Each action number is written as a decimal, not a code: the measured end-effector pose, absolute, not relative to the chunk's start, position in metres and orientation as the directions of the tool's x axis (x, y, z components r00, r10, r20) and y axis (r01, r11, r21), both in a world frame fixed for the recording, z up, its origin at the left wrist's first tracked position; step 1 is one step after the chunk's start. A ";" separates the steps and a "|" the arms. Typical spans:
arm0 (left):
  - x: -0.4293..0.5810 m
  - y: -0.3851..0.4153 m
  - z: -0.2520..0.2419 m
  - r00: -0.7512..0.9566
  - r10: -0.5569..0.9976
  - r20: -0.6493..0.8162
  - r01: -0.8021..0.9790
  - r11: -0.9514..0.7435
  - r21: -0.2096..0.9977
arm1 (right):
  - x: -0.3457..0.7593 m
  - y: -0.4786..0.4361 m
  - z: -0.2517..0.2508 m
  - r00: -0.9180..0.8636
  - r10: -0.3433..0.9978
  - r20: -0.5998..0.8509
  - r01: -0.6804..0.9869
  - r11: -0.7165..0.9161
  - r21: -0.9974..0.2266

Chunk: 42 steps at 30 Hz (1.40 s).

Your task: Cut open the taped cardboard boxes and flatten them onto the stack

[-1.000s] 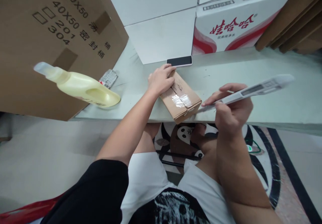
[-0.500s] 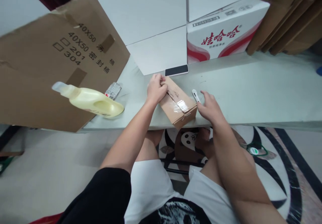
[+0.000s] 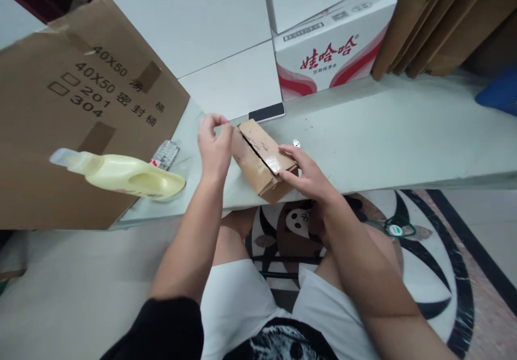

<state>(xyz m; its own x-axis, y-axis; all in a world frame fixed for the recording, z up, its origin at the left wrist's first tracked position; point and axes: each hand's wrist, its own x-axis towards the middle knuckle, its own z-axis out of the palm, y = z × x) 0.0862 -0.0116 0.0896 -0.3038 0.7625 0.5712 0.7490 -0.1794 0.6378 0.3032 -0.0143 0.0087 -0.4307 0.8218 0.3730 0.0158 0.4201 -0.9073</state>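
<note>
A small brown cardboard box lies slantwise near the table's front edge. A dark gap runs along the middle of its top, with shiny clear tape near the right end. My right hand grips the box's right end, thumb at the gap and fingers over the top. At the far left corner, my left hand has its fingers curled in a pinch; whatever is between the fingertips is too small to make out. Just beyond my right fingers, the white end of a box cutter shows, the rest hidden.
A pale yellow bottle and a small silvery packet are on the left, before a large cardboard sheet. Behind the box are a dark-topped flat device, white panels and a red-and-white carton. A blue object is far right.
The gap in the box top has widened. My left hand has lifted leftward off the top. My right hand has left the box cutter on the table and moved onto the box.
</note>
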 end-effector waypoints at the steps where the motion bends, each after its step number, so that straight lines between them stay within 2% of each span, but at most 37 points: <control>1: 0.091 -0.029 0.093 -0.253 0.817 0.519 0.759 -0.165 0.629 | 0.301 -0.014 0.008 -0.416 0.827 0.378 0.021 0.425 -0.905; 4: 0.106 -0.077 0.092 -0.093 0.935 0.343 0.836 -0.114 0.536 | 0.294 -0.015 0.009 -0.354 0.862 0.363 -0.013 0.384 -0.923; 6: 0.110 -0.097 0.082 -0.085 0.972 0.220 0.833 -0.052 0.550 | 0.290 -0.016 0.010 -0.290 0.899 0.328 -0.051 0.328 -0.943; 9: 0.104 -0.112 0.065 -0.222 0.965 0.140 0.721 0.066 0.690 | 0.287 -0.018 0.012 -0.255 0.919 0.300 -0.093 0.285 -0.954; 12: 0.086 -0.124 0.051 -0.432 0.885 0.173 0.556 0.110 0.824 | 0.287 -0.018 0.011 -0.261 0.927 0.270 -0.088 0.256 -0.963; 14: 0.072 -0.131 0.042 -0.558 0.800 0.220 0.464 0.081 0.882 | 0.289 -0.016 0.010 -0.227 0.951 0.211 0.002 0.217 -0.976; 17: 0.055 -0.138 0.029 -0.712 0.662 0.234 0.362 0.060 0.930 | 0.291 -0.014 0.006 -0.214 0.977 0.016 0.245 0.069 -0.967; 19: 0.045 -0.138 0.021 -0.765 0.621 0.171 0.301 0.109 0.947 | 0.289 -0.014 0.002 -0.260 0.958 -0.126 0.397 -0.013 -0.918; 21: 0.033 -0.136 0.016 -0.800 0.587 0.123 0.282 0.188 0.941 | 0.285 -0.016 -0.002 -0.322 0.925 -0.199 0.500 -0.012 -0.866; 22: 0.026 -0.134 0.015 -0.815 0.562 0.144 0.316 0.220 0.923 | 0.283 -0.018 -0.004 -0.360 0.909 -0.210 0.531 0.014 -0.848; 25: 0.005 -0.130 0.018 -0.749 0.548 0.374 0.579 0.266 0.771 | 0.274 -0.023 -0.007 -0.494 0.850 -0.181 0.559 0.151 -0.815; 27: -0.006 -0.129 0.023 -0.637 0.681 0.362 0.661 0.241 0.710 | 0.269 -0.027 -0.008 -0.573 0.806 -0.150 0.540 0.233 -0.809; 30: -0.011 -0.130 0.034 -0.474 0.873 0.113 0.528 0.179 0.830 | 0.262 -0.033 -0.010 -0.620 0.774 -0.127 0.548 0.311 -0.776; 32: -0.006 -0.130 0.039 -0.363 0.930 -0.053 0.383 0.201 0.902 | 0.258 -0.036 -0.012 -0.622 0.775 -0.107 0.553 0.339 -0.761; 34: 0.002 -0.129 0.040 -0.314 0.935 -0.164 0.311 0.265 0.913 | 0.257 -0.039 -0.013 -0.614 0.788 -0.052 0.521 0.355 -0.776; 37: 0.013 -0.124 0.033 -0.400 0.898 -0.181 0.295 0.313 0.903 | 0.259 -0.039 -0.014 -0.581 0.809 0.088 0.451 0.411 -0.792; 42: 0.019 -0.123 0.015 -0.441 0.891 -0.106 0.198 0.212 0.957 | 0.266 -0.033 -0.011 -0.455 0.838 0.303 0.363 0.485 -0.795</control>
<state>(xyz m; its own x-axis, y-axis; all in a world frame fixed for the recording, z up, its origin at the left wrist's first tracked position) 0.0191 -0.1229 0.0154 -0.4407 0.8913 -0.1064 0.1979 0.2121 0.9570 0.2663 -0.0335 -0.0113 -0.4547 0.8375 0.3030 0.3633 0.4850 -0.7955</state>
